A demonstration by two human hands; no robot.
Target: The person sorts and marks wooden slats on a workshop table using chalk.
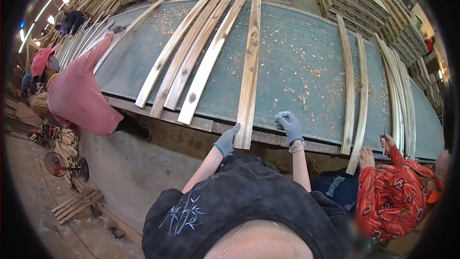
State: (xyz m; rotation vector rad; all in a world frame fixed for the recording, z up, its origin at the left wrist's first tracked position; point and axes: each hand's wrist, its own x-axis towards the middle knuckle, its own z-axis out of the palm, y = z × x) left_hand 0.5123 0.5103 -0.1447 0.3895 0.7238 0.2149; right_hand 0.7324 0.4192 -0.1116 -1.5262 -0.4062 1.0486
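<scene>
My left hand point(226, 140), in a grey glove, grips the left edge of a knotty wooden plank point(248, 74) near its close end. The plank lies lengthwise away from me across the green table, and its near end juts past the table's edge. To the right of it, my right hand point(289, 127), also gloved, hovers over the table's near edge with its fingers curled together. Something small and pale shows at those fingertips, too small to name. Several more planks point(214, 57) lie just left of the held one.
Wood chips point(304, 98) are scattered over the green tabletop point(282, 48). A co-worker in pink point(84, 86) reaches over the table at left; another in a red patterned top point(393, 196) handles planks point(360, 100) at right. Stacked lumber point(352, 2) stands behind. A fan point(64, 165) is on the floor.
</scene>
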